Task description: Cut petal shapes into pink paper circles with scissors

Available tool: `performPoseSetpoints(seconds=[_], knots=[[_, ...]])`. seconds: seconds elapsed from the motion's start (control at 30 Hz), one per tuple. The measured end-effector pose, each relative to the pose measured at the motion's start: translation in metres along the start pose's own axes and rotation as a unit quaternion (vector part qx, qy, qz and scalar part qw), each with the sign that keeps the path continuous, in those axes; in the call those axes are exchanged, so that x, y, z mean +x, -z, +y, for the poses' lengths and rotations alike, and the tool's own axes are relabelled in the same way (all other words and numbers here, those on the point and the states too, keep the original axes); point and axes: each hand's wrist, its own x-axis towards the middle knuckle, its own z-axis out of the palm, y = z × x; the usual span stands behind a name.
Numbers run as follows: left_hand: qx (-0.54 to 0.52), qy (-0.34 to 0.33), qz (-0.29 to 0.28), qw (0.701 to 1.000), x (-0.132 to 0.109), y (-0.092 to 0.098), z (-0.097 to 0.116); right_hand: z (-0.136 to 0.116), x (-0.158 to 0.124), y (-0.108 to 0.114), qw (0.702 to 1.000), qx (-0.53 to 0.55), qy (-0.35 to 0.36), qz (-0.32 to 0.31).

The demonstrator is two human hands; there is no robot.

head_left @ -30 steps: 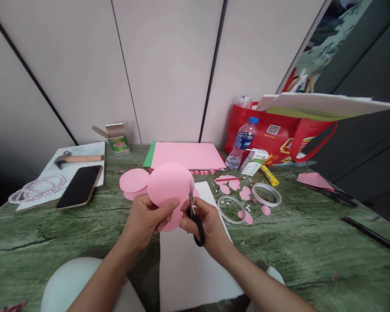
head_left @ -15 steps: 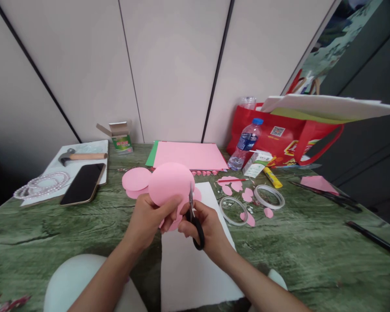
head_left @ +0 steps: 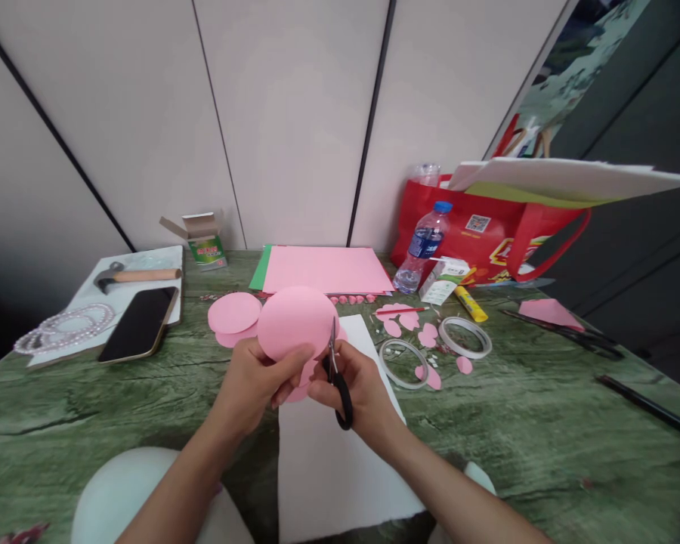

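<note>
My left hand (head_left: pixel 255 381) pinches a round pink paper disc (head_left: pixel 295 321) and holds it up above the table. My right hand (head_left: pixel 358 389) grips black-handled scissors (head_left: pixel 336 370), blades pointing up at the disc's right edge. Beneath both hands lies a white sheet (head_left: pixel 340 446) on the green table (head_left: pixel 544 438). More pink paper circles (head_left: pixel 233 316) lie just left of the held disc.
A phone (head_left: pixel 139 325), hammer (head_left: pixel 136 276) and bead string (head_left: pixel 62 329) sit at left. Pink paper sheets (head_left: pixel 326 270), a water bottle (head_left: pixel 422 248), red bag (head_left: pixel 487 230), glue stick (head_left: pixel 470 304), tape rings (head_left: pixel 465 338) and small pink cutouts (head_left: pixel 428 336) lie behind and right.
The hands, disc and scissors stay in nearly the same place; the scissors shift slightly along the disc's edge. The camera view wobbles a little.
</note>
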Motion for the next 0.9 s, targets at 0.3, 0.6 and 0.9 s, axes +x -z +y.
performPoseSetpoints(seconds=[0.3,0.6,0.9], knots=[[0.005,-0.011,0.007,1.000,-0.0009,0.0021,0.0013,-0.0019,-0.0007,0.0002,1.000,0.015,-0.027,0.002],[-0.008,-0.009,0.018,1.000,-0.0002,0.0036,-0.0003,-0.0005,-0.0015,0.0001,0.999,0.022,-0.033,0.006],[-0.043,-0.026,0.002,0.999,0.0007,0.0040,-0.0013,-0.0015,-0.0020,-0.0010,0.998,0.006,-0.051,0.020]])
